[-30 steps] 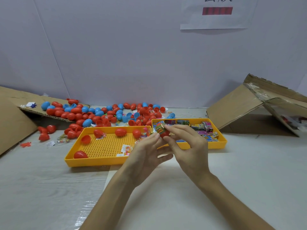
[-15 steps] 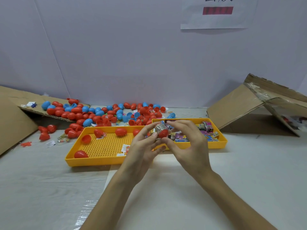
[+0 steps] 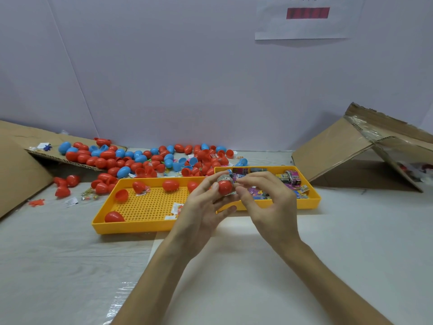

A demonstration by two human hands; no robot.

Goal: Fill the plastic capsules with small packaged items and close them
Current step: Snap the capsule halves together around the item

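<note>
My left hand (image 3: 203,207) grips a red capsule half (image 3: 225,187) above the near rims of two yellow trays. A small silvery packaged item (image 3: 224,178) sticks out of the top of that half. My right hand (image 3: 267,202) is beside it, fingertips curled and pinching at the packet's edge. The left yellow tray (image 3: 140,227) holds a few red capsules (image 3: 170,185) and some packets. The right yellow tray (image 3: 311,200) holds several colourful packaged items (image 3: 290,179).
A heap of red and blue capsules (image 3: 140,160) lies behind the trays and spills over a cardboard flap (image 3: 21,165) at the left. A few loose red capsules (image 3: 62,186) lie left of the trays. A folded cardboard box (image 3: 351,151) stands at the right.
The packaged item has gone from held above the capsule half to pushed into it. Both hands stay together over the trays and have shifted very little.
</note>
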